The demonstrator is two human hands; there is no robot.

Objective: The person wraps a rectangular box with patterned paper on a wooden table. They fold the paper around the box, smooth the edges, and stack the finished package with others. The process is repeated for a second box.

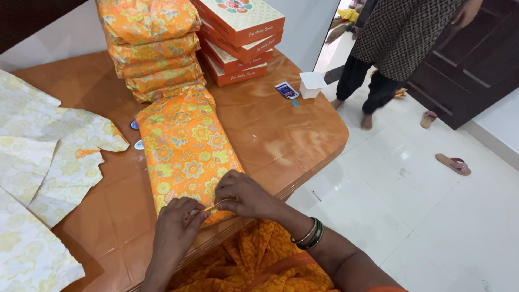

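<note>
While four wrapped boxes [154, 46] sit stacked behind the wrapped box [186, 146], unwrapped boxes [238, 38] remain beside them. Left hand [175, 227] and right hand [243, 194] pinch a tape strip [212, 206] at its near end.

Your left hand [175, 221] and right hand [243, 193] met at the near end of a flat box wrapped in orange floral paper [186, 146], pinching a strip of clear tape [208, 207] between their fingertips against the wrapping's edge. The box lay lengthwise on the glossy brown surface [270, 135]. Behind it stood a pile of wrapped boxes [154, 46], and beside that a stack of orange cardboard boxes [238, 40]. Loose sheets of pale yellow paper [43, 162] lay to your left. Near the far edge sat a small white container [312, 84]. Another person [397, 48] stood barefoot on the white floor.
</note>
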